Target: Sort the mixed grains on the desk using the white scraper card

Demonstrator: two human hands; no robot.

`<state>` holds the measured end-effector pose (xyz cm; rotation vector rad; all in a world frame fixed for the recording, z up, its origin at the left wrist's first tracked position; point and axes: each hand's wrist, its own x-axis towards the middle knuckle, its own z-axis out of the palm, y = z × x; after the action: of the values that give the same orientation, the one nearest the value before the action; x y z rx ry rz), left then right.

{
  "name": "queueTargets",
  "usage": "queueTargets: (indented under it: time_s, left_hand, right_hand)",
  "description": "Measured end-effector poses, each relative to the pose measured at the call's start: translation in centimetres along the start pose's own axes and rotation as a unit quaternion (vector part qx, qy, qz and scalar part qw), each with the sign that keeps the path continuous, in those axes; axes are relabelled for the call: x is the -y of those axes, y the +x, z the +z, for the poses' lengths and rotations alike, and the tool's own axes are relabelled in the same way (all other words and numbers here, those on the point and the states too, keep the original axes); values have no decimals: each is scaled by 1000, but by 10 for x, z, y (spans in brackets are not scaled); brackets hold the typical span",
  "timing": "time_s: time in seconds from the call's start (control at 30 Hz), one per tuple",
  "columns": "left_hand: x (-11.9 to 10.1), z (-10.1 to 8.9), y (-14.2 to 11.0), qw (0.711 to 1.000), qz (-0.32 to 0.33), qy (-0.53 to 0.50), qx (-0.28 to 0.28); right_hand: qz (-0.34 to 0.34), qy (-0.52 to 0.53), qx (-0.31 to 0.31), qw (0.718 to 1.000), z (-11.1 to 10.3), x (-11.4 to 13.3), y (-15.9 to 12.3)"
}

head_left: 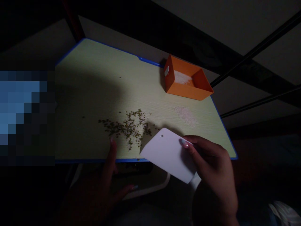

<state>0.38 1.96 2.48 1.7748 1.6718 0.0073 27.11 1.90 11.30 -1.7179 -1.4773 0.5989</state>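
My right hand (216,169) pinches a flat white scraper (168,153) between thumb and fingers. The scraper is tilted over the table's front edge, with a small hole near its upper corner. Left of it, a scattered pile of small dark green beans (133,127), mixed with some white grains, lies on the table. My left hand (105,185) is at the front edge below the pile, one finger raised close to the beans and the thumb spread away from it. Nothing shows in that hand. Behind the scraper, a patch of white grains (187,116) lies apart from the beans.
An orange open box (185,92) with white grains inside stands at the table's back right. The pale green table (94,81) has a blue rim, and a few stray beans lie on it. A pale metal bar (150,191) shows below the front edge. The surroundings are dark.
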Motion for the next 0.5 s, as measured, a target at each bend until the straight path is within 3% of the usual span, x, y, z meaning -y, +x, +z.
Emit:
queueTargets:
  time_s: [0.5]
  left_hand:
    - [0,0,0,1000,14,2,-25]
  right_hand:
    - [-44,-14,16,999,6,2,-3]
